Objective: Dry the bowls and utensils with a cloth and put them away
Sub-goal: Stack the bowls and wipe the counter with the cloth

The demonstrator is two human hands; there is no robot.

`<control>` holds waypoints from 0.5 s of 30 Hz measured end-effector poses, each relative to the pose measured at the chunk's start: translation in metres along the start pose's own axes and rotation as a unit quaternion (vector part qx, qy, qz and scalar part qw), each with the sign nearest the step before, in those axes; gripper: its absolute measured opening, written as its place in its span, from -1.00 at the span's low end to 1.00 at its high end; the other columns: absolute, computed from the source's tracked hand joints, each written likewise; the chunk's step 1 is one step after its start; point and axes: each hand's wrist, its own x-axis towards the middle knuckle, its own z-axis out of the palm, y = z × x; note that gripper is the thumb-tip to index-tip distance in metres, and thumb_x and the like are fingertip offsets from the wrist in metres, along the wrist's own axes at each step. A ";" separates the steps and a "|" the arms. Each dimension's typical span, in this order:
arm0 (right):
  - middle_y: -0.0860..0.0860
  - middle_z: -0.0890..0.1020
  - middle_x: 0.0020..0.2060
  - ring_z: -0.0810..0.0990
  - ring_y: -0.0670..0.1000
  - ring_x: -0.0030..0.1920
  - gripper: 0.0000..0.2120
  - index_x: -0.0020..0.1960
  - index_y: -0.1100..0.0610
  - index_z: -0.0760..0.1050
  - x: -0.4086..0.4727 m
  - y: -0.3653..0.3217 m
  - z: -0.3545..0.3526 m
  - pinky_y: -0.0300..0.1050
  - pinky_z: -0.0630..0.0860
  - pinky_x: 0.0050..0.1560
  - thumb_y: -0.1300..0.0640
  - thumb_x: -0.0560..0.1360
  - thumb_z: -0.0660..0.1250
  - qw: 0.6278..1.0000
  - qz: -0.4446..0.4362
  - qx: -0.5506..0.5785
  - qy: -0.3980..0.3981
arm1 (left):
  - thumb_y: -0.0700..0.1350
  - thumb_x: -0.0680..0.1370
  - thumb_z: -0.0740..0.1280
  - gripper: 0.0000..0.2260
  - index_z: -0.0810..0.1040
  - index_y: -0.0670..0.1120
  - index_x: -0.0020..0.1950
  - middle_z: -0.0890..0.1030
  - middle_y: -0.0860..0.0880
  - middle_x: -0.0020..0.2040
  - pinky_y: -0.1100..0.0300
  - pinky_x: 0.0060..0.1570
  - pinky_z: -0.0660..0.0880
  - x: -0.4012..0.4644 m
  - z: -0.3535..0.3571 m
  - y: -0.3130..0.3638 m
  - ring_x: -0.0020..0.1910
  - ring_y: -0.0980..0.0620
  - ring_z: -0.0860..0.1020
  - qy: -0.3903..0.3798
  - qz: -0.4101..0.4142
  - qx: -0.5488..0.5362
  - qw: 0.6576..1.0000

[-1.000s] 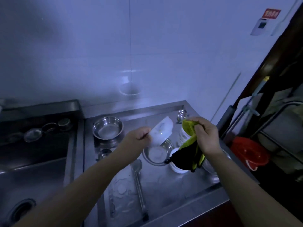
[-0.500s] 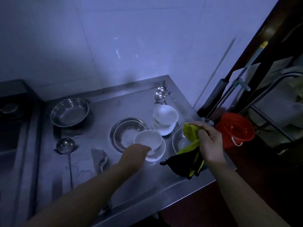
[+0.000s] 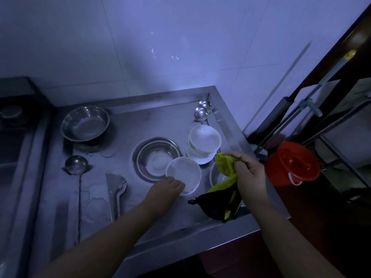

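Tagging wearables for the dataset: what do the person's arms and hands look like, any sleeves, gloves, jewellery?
Both forearms are bare as far as the frame shows, with no sleeve edge visible. Left hand and right hand are ungloved; no ring, watch or bracelet visible, though the light is dim.

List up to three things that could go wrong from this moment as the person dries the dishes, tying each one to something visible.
1. The counter shows puddles, so the white bowl under the left hand might slip if it is wet.
2. The stack of white bowls stands close to the right hand; a careless swing could topple it.
3. The cloth hangs over the counter's front edge and may snag or pick up water.
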 end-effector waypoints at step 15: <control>-0.08 0.68 -0.21 0.60 -0.06 -0.15 -0.63 -0.15 0.01 0.63 -0.002 -0.031 0.091 -0.31 0.50 -0.17 0.28 0.33 0.10 0.984 -0.053 0.034 -0.165 | 0.09 0.26 0.49 -0.61 0.33 -0.09 -0.32 0.42 -0.08 -0.29 0.08 -0.21 0.31 -0.154 -0.009 -0.010 -0.08 -0.20 0.54 -0.075 -0.638 -0.131 0.755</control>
